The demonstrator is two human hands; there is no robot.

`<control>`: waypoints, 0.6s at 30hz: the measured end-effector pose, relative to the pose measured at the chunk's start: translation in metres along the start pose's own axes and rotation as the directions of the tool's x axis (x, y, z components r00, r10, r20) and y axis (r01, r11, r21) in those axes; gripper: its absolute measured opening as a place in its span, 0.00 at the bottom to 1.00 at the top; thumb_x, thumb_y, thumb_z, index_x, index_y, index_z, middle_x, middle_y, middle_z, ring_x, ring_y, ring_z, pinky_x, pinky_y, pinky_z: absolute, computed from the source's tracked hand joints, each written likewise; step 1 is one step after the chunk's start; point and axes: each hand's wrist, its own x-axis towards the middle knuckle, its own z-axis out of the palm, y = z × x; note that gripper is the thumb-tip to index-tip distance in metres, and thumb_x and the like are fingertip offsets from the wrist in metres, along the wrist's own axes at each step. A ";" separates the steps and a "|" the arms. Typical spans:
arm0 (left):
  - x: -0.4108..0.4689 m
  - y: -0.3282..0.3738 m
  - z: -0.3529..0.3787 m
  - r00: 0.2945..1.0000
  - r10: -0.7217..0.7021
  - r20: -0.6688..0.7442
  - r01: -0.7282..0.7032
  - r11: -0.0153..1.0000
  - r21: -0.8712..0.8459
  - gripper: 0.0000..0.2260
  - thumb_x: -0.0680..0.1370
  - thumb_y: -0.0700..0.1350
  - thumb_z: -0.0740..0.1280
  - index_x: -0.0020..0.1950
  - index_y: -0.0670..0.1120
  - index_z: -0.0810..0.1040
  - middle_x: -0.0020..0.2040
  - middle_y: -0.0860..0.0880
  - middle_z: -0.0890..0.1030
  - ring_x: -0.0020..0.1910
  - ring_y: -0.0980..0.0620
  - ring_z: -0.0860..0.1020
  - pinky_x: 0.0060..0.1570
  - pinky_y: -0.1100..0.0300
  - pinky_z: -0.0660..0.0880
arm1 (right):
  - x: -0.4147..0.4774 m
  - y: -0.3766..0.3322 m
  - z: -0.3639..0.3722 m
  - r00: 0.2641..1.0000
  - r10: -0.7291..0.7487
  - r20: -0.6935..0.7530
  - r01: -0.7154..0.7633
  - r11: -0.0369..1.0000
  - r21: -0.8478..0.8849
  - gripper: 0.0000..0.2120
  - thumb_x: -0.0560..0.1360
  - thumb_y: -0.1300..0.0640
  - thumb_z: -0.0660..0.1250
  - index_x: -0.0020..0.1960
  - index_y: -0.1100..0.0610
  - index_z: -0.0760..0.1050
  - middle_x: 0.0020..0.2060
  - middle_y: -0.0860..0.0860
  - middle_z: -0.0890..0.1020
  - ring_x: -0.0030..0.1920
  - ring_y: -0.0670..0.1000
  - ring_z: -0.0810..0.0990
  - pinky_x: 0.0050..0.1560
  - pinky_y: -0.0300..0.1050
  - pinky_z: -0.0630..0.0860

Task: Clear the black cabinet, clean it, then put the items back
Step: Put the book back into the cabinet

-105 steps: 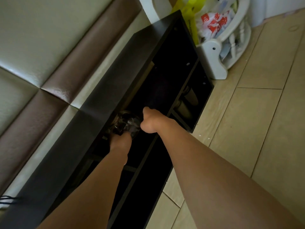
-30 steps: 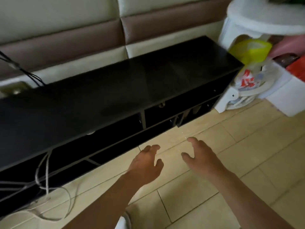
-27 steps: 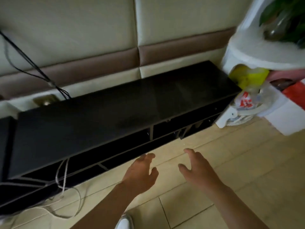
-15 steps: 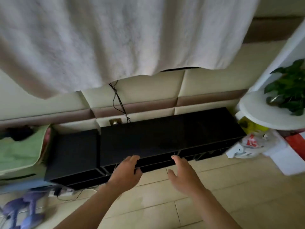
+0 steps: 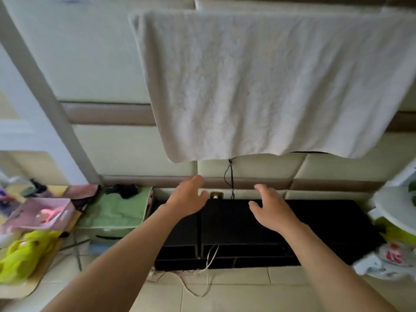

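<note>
Holding up the left hand (image 5: pixel 189 199) and the right hand (image 5: pixel 271 211), both wide and holding nothing. No longer reaching inside the black cabinet (image 5: pixel 315 224), now sitting low against the wall (image 5: pixel 112 149), under both hands. Looking up at the white towel (image 5: pixel 270 86) hanging above. Maybe going for it, to start cleaning.

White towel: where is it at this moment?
The white towel hangs at upper centre-right of the head view, in front of the padded wall above the black cabinet, its lower edge just above the left hand.
</note>
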 end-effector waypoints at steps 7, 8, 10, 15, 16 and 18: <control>-0.059 -0.032 -0.104 0.955 -0.190 -0.227 0.174 0.981 -0.088 0.19 0.79 0.49 0.65 0.69 0.48 0.72 0.57 0.49 0.78 0.57 0.48 0.77 0.58 0.55 0.74 | 0.006 -0.108 -0.024 0.974 -0.224 -0.019 0.224 0.974 -0.020 0.25 0.79 0.48 0.61 0.74 0.52 0.64 0.67 0.55 0.73 0.63 0.56 0.74 0.62 0.54 0.74; -0.068 -0.038 -0.119 0.938 -0.214 -0.274 0.195 0.976 -0.095 0.18 0.79 0.49 0.66 0.68 0.47 0.73 0.56 0.49 0.78 0.56 0.47 0.77 0.56 0.56 0.74 | 0.005 -0.122 -0.023 0.967 -0.255 -0.022 0.254 0.967 -0.010 0.24 0.79 0.49 0.61 0.74 0.53 0.64 0.65 0.55 0.73 0.61 0.56 0.74 0.61 0.53 0.74; -0.088 -0.050 -0.149 0.900 -0.268 -0.343 0.248 0.963 -0.103 0.18 0.78 0.48 0.67 0.67 0.48 0.74 0.55 0.49 0.79 0.53 0.48 0.78 0.52 0.58 0.73 | 0.002 -0.149 -0.022 0.953 -0.302 -0.002 0.302 0.953 0.006 0.26 0.80 0.48 0.60 0.76 0.53 0.62 0.68 0.56 0.71 0.65 0.57 0.72 0.60 0.50 0.71; -0.124 -0.081 -0.202 0.848 -0.358 -0.392 0.352 0.932 -0.088 0.17 0.77 0.50 0.66 0.66 0.51 0.74 0.54 0.51 0.79 0.50 0.49 0.78 0.53 0.53 0.77 | -0.009 -0.214 -0.013 0.916 -0.399 0.028 0.398 0.916 0.039 0.27 0.81 0.46 0.60 0.77 0.53 0.60 0.69 0.56 0.70 0.65 0.57 0.72 0.61 0.51 0.72; -0.130 -0.089 -0.210 0.843 -0.359 -0.401 0.358 0.930 -0.079 0.17 0.77 0.50 0.66 0.66 0.51 0.74 0.54 0.51 0.80 0.50 0.49 0.78 0.54 0.52 0.77 | -0.012 -0.227 -0.009 0.911 -0.411 0.032 0.410 0.911 0.038 0.27 0.81 0.46 0.60 0.76 0.53 0.60 0.69 0.56 0.70 0.65 0.57 0.72 0.62 0.53 0.73; -0.146 -0.108 -0.225 0.833 -0.360 -0.420 0.366 0.928 -0.069 0.17 0.77 0.50 0.66 0.66 0.50 0.74 0.53 0.50 0.80 0.50 0.48 0.78 0.55 0.51 0.77 | -0.018 -0.255 0.005 0.898 -0.439 0.041 0.438 0.899 0.025 0.27 0.80 0.46 0.61 0.76 0.53 0.60 0.69 0.56 0.70 0.66 0.58 0.72 0.63 0.55 0.73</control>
